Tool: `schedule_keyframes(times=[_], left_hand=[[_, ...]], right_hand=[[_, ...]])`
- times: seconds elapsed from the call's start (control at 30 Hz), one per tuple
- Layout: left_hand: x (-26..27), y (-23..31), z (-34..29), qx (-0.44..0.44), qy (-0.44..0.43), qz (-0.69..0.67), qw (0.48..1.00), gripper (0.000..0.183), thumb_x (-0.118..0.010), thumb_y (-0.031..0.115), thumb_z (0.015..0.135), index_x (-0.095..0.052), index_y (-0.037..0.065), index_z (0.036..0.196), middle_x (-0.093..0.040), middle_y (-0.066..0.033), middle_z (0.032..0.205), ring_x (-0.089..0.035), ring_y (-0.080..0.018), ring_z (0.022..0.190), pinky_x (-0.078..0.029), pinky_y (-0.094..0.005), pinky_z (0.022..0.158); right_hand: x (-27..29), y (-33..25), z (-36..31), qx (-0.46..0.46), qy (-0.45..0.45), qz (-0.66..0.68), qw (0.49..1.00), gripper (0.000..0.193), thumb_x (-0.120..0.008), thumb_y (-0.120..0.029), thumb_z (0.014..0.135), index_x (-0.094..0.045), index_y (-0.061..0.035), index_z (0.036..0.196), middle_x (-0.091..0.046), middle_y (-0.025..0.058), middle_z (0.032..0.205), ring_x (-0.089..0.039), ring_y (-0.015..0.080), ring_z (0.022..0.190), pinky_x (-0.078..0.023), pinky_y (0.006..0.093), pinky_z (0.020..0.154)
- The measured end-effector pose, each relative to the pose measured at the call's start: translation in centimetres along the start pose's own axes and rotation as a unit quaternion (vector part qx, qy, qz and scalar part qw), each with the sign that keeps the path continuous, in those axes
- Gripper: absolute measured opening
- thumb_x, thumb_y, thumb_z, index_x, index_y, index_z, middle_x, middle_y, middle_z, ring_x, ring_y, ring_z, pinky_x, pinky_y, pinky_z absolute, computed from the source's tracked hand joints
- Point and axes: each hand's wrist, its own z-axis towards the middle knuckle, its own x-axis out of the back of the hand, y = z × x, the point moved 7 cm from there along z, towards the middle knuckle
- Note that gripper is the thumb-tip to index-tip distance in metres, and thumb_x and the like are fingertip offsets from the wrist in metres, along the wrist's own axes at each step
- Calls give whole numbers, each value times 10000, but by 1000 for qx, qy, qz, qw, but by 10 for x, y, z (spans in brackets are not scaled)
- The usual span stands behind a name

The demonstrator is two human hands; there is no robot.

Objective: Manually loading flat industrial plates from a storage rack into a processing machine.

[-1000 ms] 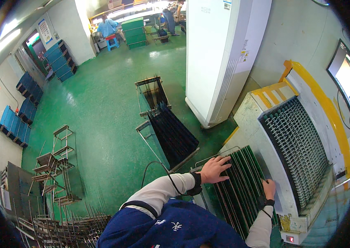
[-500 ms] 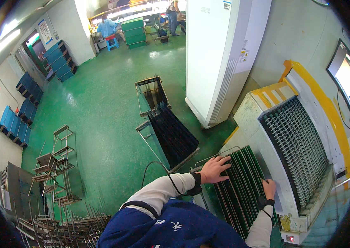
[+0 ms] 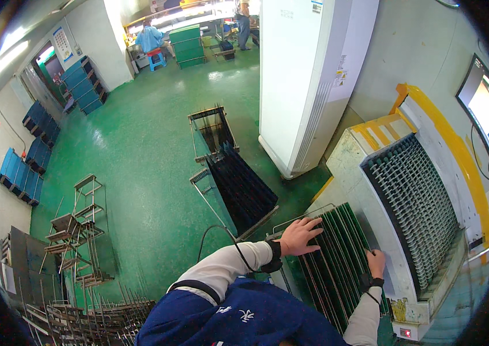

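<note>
Upright green boards [image 3: 345, 230] stand close together in a metal rack [image 3: 279, 275] at my lower right. My left hand [image 3: 299, 236] lies across the top edges of the boards at the rack's left side, with its fingers spread. At the opposite side, my right hand [image 3: 376, 262] has its fingers curled round the edge of the outermost green board. The tips of those fingers are partly hidden. A conveyor machine [image 3: 417, 213] with rows of small rollers stands just right of my right hand.
Beyond my left hand, a rack of dark boards [image 3: 241, 190] stands on the green floor [image 3: 140, 150], with another wire rack [image 3: 212, 130] behind it. A tall white cabinet [image 3: 308, 86] rises ahead. Metal frames [image 3: 80, 236] stand at left. Two people work at the far bench.
My hands and the boards have hardly moved. In the background, the standing person has shifted slightly.
</note>
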Motion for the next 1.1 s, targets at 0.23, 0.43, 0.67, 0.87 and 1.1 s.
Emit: schedule_keyframes(times=[0.23, 0.43, 0.67, 0.87, 1.1], left_hand=[[-1, -1, -1, -3, 3, 1, 1000, 605, -654, 517, 859, -597, 122, 1315, -411, -119, 1502, -457, -337, 1289, -401, -465, 1059], [0, 0, 0, 2, -6, -3, 1000, 602, -653, 516, 862, -597, 120, 1312, -414, -119, 1500, -457, -336, 1289, -400, -464, 1061], [-2, -2, -1, -2, 3, -5, 1000, 601, -658, 517, 856, -603, 118, 1302, -423, -126, 1492, -464, -338, 1282, -407, -461, 1054], [-2, -2, 0, -3, 5, -3, 1000, 601, -664, 509, 852, -602, 118, 1304, -424, -126, 1489, -464, -335, 1280, -409, -462, 1051], [0, 0, 0, -4, 5, -5, 1000, 601, -670, 502, 849, -600, 119, 1307, -421, -121, 1491, -466, -334, 1277, -408, -463, 1051]], right_hand=[[2, -6, -1, 1, 2, -3, 1000, 443, -742, -403, 792, -680, 36, 781, -644, 238, 719, -644, 399, 682, -464, 444, 631], [0, -1, 0, -1, -3, -6, 1000, 435, -738, -395, 795, -687, 37, 813, -655, 246, 746, -657, 417, 722, -478, 456, 653], [-2, 3, 2, -13, -10, -26, 1000, 396, -724, -372, 798, -701, 22, 820, -669, 239, 771, -662, 418, 754, -484, 460, 670], [-3, 4, 2, -13, -4, -12, 1000, 390, -722, -364, 795, -698, 24, 824, -669, 238, 768, -661, 413, 751, -483, 460, 674], [-2, 5, 1, -12, -2, -6, 1000, 386, -721, -358, 795, -698, 27, 823, -671, 238, 772, -665, 412, 746, -488, 454, 668]])
